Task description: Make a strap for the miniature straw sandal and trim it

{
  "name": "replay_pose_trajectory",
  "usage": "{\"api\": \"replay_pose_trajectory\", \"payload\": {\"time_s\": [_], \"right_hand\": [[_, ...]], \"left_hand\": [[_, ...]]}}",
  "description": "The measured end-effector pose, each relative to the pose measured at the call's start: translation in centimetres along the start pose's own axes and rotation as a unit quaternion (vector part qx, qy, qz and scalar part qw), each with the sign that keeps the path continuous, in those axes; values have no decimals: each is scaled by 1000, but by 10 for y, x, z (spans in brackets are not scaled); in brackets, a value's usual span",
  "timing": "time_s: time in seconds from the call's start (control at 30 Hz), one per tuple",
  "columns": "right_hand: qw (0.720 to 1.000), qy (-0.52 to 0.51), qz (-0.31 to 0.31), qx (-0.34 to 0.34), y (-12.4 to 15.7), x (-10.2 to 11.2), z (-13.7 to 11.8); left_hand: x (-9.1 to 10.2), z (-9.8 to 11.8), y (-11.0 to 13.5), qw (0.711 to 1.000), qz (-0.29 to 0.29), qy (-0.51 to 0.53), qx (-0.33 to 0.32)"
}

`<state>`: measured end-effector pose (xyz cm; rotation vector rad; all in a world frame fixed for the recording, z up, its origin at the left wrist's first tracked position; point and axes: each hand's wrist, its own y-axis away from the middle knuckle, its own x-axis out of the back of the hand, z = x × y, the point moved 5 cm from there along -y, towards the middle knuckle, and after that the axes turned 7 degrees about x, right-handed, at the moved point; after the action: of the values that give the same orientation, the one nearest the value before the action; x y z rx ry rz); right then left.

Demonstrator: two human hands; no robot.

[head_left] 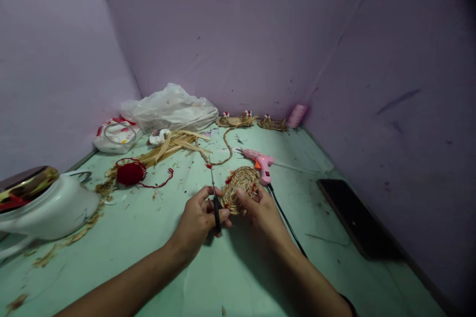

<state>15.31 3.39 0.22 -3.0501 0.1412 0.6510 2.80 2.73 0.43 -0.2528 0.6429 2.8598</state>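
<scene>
My left hand (pixel 199 218) is closed around the black handles of a pair of scissors (pixel 214 193), whose blades point away from me. My right hand (pixel 258 208) pinches the near edge of a round coiled straw mat (pixel 241 183) with red stitches on its rim. The mat is tilted up between my hands, right beside the scissors. A braided straw cord (pixel 225 151) trails from near the mat toward the back of the table.
A pink glue gun (pixel 262 163) with its black cable lies just behind the mat. A red yarn ball (pixel 129 173), straw strips (pixel 174 146), plastic bags (pixel 171 109), a white kettle (pixel 48 203), finished straw pieces (pixel 238 120), a pink spool (pixel 296 115) and a dark phone (pixel 355 218) surround them.
</scene>
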Motion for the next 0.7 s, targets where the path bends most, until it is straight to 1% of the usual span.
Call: {"api": "replay_pose_trajectory", "payload": {"time_s": [0.1,0.2,0.3,0.37,0.4,0.43,0.5,0.53,0.6,0.7], "right_hand": [[999,-24,37,-21,-3,8,-2],[997,-58,33,-41,-5,8,-10],[994,-81,31,-61,-4,6,-16],[994,-80,39,-59,-4,7,-17],[994,-79,45,-56,-4,7,-18],[994,-76,52,-53,-4,8,-18],[994,-74,66,-46,-4,9,-17],[994,-77,67,-41,-4,8,-18],[993,-96,56,-30,-3,5,-20],[990,-135,18,-23,-1,-2,-26]], "left_hand": [[3,9,3,998,-19,-67,-6],[18,22,5,993,6,-108,-49],[31,31,3,977,25,-187,-99],[36,34,0,969,30,-219,-107],[39,35,-1,973,27,-208,-96],[41,34,-3,981,17,-181,-71],[41,30,-7,994,-34,-108,12],[40,28,-7,993,-67,-76,53],[36,25,-5,985,-130,-33,111],[28,21,0,966,-202,13,159]]}}
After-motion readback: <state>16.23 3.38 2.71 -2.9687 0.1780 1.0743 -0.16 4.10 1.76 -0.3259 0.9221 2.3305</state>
